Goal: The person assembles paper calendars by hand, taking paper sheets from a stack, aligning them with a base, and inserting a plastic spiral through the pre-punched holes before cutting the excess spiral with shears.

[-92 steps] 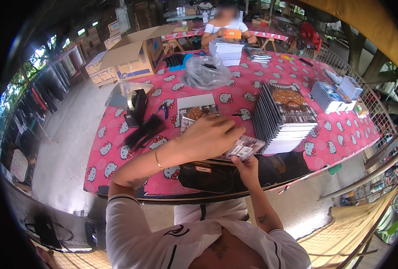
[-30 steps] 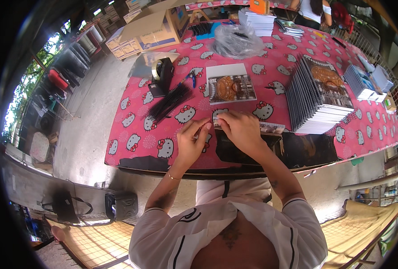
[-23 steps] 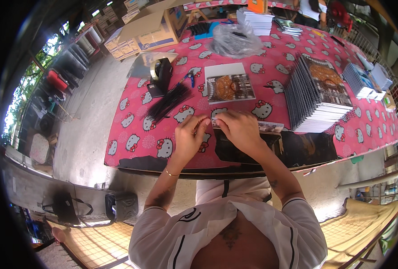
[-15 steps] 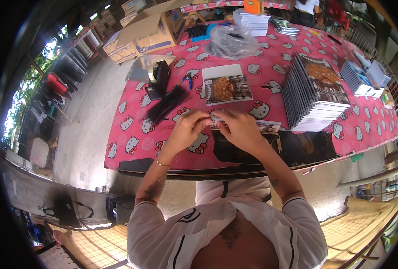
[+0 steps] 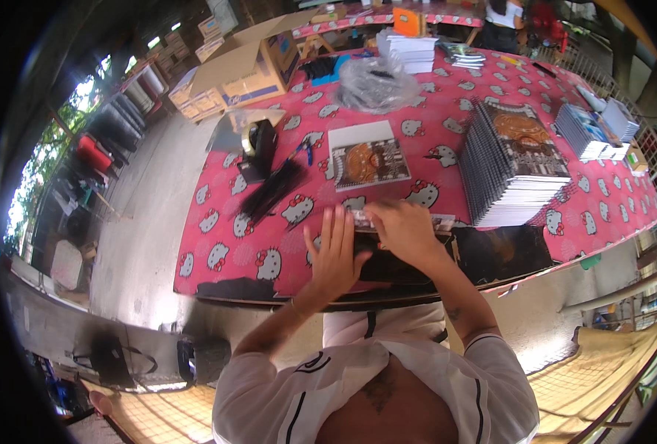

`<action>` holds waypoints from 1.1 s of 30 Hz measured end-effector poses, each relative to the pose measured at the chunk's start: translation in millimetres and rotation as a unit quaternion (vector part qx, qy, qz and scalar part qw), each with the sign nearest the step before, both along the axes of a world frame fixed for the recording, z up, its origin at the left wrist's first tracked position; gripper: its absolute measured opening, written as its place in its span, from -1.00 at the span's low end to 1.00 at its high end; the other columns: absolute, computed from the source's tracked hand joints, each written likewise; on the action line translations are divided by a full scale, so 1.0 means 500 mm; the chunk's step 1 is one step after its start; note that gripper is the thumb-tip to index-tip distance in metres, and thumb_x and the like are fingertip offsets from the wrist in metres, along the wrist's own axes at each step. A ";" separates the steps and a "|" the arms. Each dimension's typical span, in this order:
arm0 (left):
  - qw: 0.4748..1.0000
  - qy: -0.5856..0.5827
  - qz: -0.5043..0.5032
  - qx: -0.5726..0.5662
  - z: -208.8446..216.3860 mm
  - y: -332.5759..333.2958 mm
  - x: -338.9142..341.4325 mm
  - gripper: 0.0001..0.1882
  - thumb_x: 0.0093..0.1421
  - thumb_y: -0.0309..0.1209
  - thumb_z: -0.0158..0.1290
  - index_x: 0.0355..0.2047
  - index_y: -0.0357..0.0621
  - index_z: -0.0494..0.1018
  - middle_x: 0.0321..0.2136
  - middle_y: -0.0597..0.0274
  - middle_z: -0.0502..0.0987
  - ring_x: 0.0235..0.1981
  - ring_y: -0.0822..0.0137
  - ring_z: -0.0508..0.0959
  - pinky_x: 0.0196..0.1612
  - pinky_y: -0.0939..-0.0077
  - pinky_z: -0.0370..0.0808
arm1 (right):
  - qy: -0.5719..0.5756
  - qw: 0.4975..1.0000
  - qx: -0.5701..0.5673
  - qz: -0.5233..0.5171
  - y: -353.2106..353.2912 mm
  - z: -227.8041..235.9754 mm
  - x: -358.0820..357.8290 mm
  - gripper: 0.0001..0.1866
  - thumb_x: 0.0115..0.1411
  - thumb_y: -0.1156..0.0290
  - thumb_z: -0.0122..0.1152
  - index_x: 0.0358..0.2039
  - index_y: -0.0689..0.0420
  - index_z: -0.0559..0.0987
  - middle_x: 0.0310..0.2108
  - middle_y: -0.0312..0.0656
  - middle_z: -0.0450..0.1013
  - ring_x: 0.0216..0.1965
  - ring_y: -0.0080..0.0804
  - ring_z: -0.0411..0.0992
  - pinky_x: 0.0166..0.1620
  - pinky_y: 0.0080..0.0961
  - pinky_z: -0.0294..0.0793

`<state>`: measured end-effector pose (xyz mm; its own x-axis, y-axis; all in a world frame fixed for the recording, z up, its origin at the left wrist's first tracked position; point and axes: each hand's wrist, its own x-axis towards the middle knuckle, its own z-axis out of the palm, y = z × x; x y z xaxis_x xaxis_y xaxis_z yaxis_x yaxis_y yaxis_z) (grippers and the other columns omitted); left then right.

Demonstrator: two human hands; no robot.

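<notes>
A thin notebook [image 5: 443,222] with a printed cover lies at the table's near edge, mostly hidden by my hands. My right hand [image 5: 406,233] is closed at its left part, fingers bent over the edge; the fingertips are slightly blurred. Beside it, my left hand [image 5: 334,251] is open, fingers stretched out and pointing away from me, the fingertips near the notebook's left end. Black board [image 5: 502,251] lies under and to the right of my right hand. Beyond my hands rests another notebook [image 5: 371,163] with a brown printed cover, on white sheets.
Left are black plastic binding coils [image 5: 273,191], blue-handled pliers [image 5: 308,152] and a black tape dispenser [image 5: 258,152]. A tall stack of spiral notebooks [image 5: 517,159] stands right. Farther back are a clear plastic bag [image 5: 376,85], white paper stack [image 5: 411,55] and cardboard box [image 5: 247,70].
My left hand has let go at the notebook's left end, moved slightly toward me and opened flat. My right hand has shifted slightly right and nearer, still at the notebook.
</notes>
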<state>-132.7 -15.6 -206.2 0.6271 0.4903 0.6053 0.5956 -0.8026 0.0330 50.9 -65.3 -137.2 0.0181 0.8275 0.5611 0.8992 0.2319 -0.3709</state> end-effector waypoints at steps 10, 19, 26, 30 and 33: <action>1.000 0.026 -0.014 0.001 -0.076 -0.020 -0.029 -0.19 0.34 0.10 -0.12 0.35 -0.34 0.14 0.39 -0.26 0.07 0.43 -0.25 -0.01 0.32 -0.47 -0.25 | -0.074 0.997 -0.002 -0.006 -0.070 0.004 0.047 -0.70 0.13 0.37 0.29 -0.09 -0.04 0.62 -0.38 -0.25 0.57 -0.39 -0.20 0.57 -0.32 -0.26 0.50; 0.995 0.056 -0.079 0.037 -0.010 0.000 0.000 -0.15 0.25 0.06 0.03 0.33 -0.37 0.16 0.37 -0.27 0.10 0.41 -0.23 0.06 0.36 -0.35 -0.16 | -0.068 0.997 -0.002 0.018 -0.069 0.001 0.076 -0.70 0.14 0.33 0.27 -0.08 -0.06 0.63 -0.35 -0.25 0.61 -0.38 -0.22 0.58 -0.26 -0.27 0.48; 0.975 0.126 -0.179 -0.032 0.012 -0.048 -0.002 -0.14 0.25 0.04 0.03 0.32 -0.40 0.15 0.37 -0.28 0.08 0.42 -0.23 0.05 0.36 -0.36 -0.10 | -0.043 0.999 -0.019 0.027 -0.074 0.006 0.087 -0.73 0.19 0.29 0.23 -0.08 -0.06 0.62 -0.34 -0.23 0.61 -0.34 -0.17 0.59 -0.20 -0.20 0.47; 0.996 0.036 0.016 0.080 0.133 0.064 0.086 -0.09 0.19 0.10 0.09 0.31 -0.39 0.17 0.36 -0.30 0.09 0.41 -0.22 0.06 0.35 -0.38 -0.11 | -0.044 0.997 -0.054 0.042 -0.071 0.015 0.082 -0.74 0.22 0.30 0.19 -0.07 -0.03 0.56 -0.38 -0.21 0.60 -0.34 -0.12 0.58 -0.15 -0.17 0.45; 0.983 0.146 -0.109 -0.011 0.077 -0.024 0.055 -0.14 0.23 0.06 0.05 0.31 -0.39 0.17 0.36 -0.31 0.10 0.41 -0.22 0.06 0.35 -0.36 -0.08 | -0.007 0.997 -0.078 0.016 -0.088 0.002 0.091 -0.72 0.21 0.29 0.20 -0.06 -0.02 0.51 -0.42 -0.20 0.59 -0.36 -0.09 0.58 -0.16 -0.16 0.44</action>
<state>-105.2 -27.6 -167.5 0.8641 0.3353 0.3754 0.3957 -0.9135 -0.0950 96.3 -109.3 -136.0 -0.0177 0.9051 0.4248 0.8979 0.2013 -0.3915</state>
